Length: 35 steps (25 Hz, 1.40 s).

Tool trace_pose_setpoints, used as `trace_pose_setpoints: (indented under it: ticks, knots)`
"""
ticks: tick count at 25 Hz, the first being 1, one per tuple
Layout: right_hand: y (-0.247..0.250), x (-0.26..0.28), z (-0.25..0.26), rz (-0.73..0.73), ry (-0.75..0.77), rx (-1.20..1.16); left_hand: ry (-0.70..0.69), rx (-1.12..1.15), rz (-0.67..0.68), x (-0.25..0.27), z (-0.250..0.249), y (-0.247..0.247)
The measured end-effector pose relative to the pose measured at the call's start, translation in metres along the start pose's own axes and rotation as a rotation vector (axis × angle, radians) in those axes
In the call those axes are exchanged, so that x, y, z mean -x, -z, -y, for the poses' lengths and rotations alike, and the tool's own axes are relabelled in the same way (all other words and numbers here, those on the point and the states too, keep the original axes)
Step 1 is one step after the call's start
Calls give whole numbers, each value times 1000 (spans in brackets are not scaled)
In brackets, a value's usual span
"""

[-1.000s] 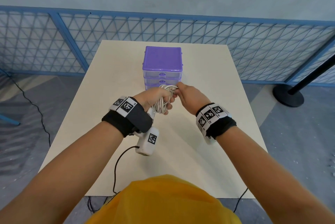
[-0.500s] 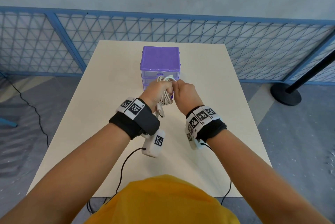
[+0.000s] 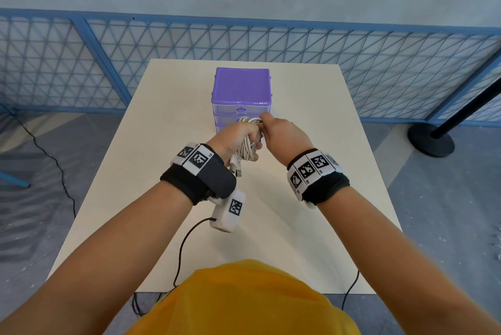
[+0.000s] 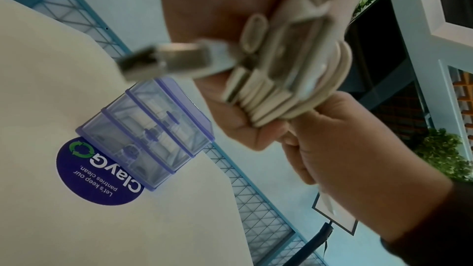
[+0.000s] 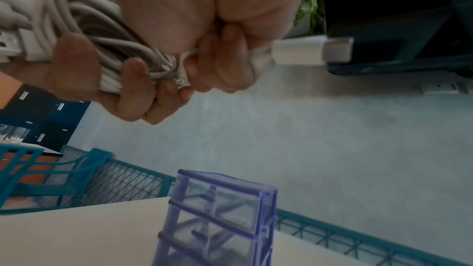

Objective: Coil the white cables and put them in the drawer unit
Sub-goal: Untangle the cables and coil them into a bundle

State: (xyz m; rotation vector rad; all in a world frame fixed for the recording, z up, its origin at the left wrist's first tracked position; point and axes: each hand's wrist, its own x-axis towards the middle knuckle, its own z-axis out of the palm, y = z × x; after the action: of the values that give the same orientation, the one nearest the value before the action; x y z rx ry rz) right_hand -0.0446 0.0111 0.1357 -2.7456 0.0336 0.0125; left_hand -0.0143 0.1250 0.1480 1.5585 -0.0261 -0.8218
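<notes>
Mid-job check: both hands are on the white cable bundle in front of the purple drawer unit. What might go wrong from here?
1. The left hand grips the coiled white cable while the right hand pinches only one end; if that end slips, the wraps may spring loose.
2. A USB plug dangles below the coil and might snag on a drawer edge.
3. All drawers of the purple drawer unit look closed, and both hands are occupied, so freeing one to open a drawer may loosen the coil.
</notes>
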Motion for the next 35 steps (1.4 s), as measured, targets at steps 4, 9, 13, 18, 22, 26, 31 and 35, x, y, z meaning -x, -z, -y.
trace_pose_setpoints:
  ticks: [4,9,13,18,22,26,31,35]
  knots:
    - [18,2,2,-21,-19,35,-32,-36,-25,-4,-4,4]
    - [11,-1,4,-112,-104,-257,-102,59,-76,-12,-3,-4]
    - [-6,2,13,-138,-99,-350,-144,198,-82,-19,6,-11]
    - [-20,3,17,-185,-134,-590,-133,358,-100,-19,13,-7]
    - [-33,-4,20,-100,-158,-726,-124,468,-146,-23,12,-3]
    - [-30,-4,20,-38,-159,-800,-185,552,-176,-24,10,0]
    - [-25,-2,22,-210,-231,-804,-290,482,-192,-20,7,-4]
    - [-30,-1,25,-339,-266,-818,-366,429,-230,-23,8,-4]
